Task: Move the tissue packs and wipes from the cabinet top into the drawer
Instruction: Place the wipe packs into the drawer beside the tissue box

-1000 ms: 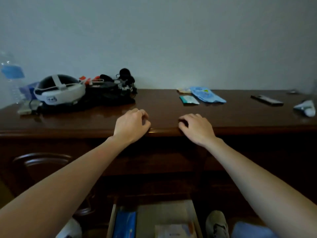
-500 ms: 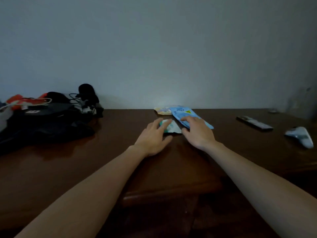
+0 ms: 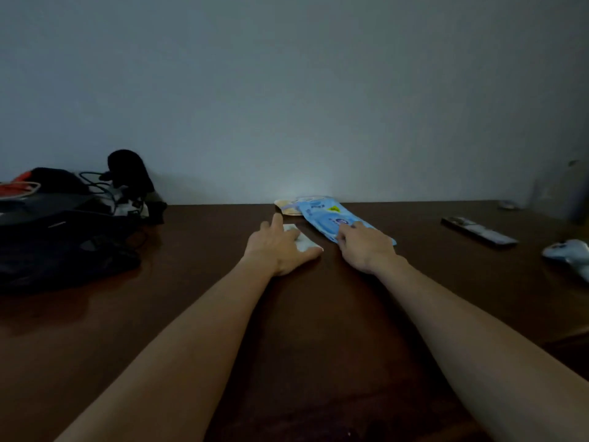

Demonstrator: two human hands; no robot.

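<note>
On the dark wooden cabinet top (image 3: 318,330), near the wall, lies a blue wipes pack (image 3: 322,215). A small beige pack (image 3: 286,208) sits behind it, and a small white tissue pack (image 3: 305,241) lies to its left. My left hand (image 3: 279,248) covers the small tissue pack, with fingers over it and the thumb at its near corner. My right hand (image 3: 366,248) curls its fingers over the near end of the blue wipes pack. Both packs still rest on the wood. The drawer is out of view.
A black bag with cables and dark gear (image 3: 63,237) fills the left side. A dark remote (image 3: 479,232) lies at the right. A white object (image 3: 569,255) sits by the right edge. The wall stands directly behind the packs.
The view rose from the open drawer and cabinet edge to the top. Both hands reached forward from the front edge onto the packs, and their fingers have closed further on them since half a second ago.
</note>
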